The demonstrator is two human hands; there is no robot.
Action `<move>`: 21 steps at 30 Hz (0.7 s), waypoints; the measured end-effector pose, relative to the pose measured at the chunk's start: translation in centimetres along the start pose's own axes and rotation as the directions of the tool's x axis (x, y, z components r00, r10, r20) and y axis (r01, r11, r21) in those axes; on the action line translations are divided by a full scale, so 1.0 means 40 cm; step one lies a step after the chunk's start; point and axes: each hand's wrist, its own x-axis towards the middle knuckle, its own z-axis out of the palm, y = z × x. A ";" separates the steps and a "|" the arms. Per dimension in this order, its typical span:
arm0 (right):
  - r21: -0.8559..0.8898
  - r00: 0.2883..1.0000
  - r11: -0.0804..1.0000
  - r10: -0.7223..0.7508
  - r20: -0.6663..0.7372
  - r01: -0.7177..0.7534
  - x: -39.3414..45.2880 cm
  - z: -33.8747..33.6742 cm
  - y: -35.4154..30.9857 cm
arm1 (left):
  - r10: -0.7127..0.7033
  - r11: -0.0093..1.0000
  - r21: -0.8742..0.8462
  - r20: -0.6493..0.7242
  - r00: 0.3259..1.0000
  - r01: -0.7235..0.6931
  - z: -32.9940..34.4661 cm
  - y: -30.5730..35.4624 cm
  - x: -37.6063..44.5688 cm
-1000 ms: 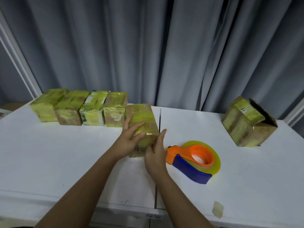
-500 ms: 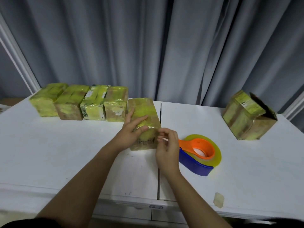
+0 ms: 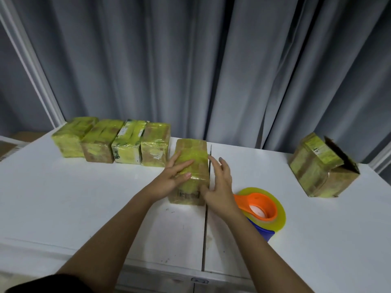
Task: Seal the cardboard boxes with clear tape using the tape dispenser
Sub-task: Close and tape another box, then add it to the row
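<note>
box in hand: a cardboard box (image 3: pixel 191 166) wrapped in yellowish clear tape stands near the middle of the white desk (image 3: pixel 63 197), long axis running near to far, just to the right of the row and apart from it, which judging by the layout makes it the one being worked on.
left hand: the left hand (image 3: pixel 172 176) lies flat on the box's top and left side, fingers straight and spread, most likely to hold the box steady and press the tape down.
right hand: the right hand (image 3: pixel 218 187) sits at the box's right side with fingers spread and relaxed, thumb touching the near right corner; it grips nothing, and looks placed to smooth the tape along that edge.
tape dispenser: the tape dispenser (image 3: pixel 261 210), orange and blue with a yellowish roll, lies flat on the desk just right of the right hand, parked within reach and out of use.
finished row: four taped boxes (image 3: pixel 112 142) stand side by side at the far left of the desk, touching or nearly so, seemingly set aside as done.
open box: another box (image 3: pixel 321 168) sits tilted at the far right, well apart, with a flap standing open; by its look it is not yet sealed.
stage: my judgement is that this box is in its smoothing step, with the open one left to do.
backdrop: a grey curtain (image 3: pixel 211 70) hangs behind the desk.
</note>
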 end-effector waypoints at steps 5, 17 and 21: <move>-0.083 0.990 0.996 0.052 0.132 -0.041 0.014 0.011 0.021 | -0.095 0.994 0.033 -0.158 0.983 0.101 0.000 -0.023 -0.017; -0.218 0.995 0.973 0.087 0.042 -0.076 0.215 0.075 0.018 | 0.060 0.918 0.397 -0.194 0.979 0.023 -0.006 -0.061 0.039; -0.211 0.995 0.976 0.078 0.065 -0.063 0.292 0.078 0.037 | 0.093 0.925 0.380 -0.250 0.964 0.009 -0.053 -0.082 0.063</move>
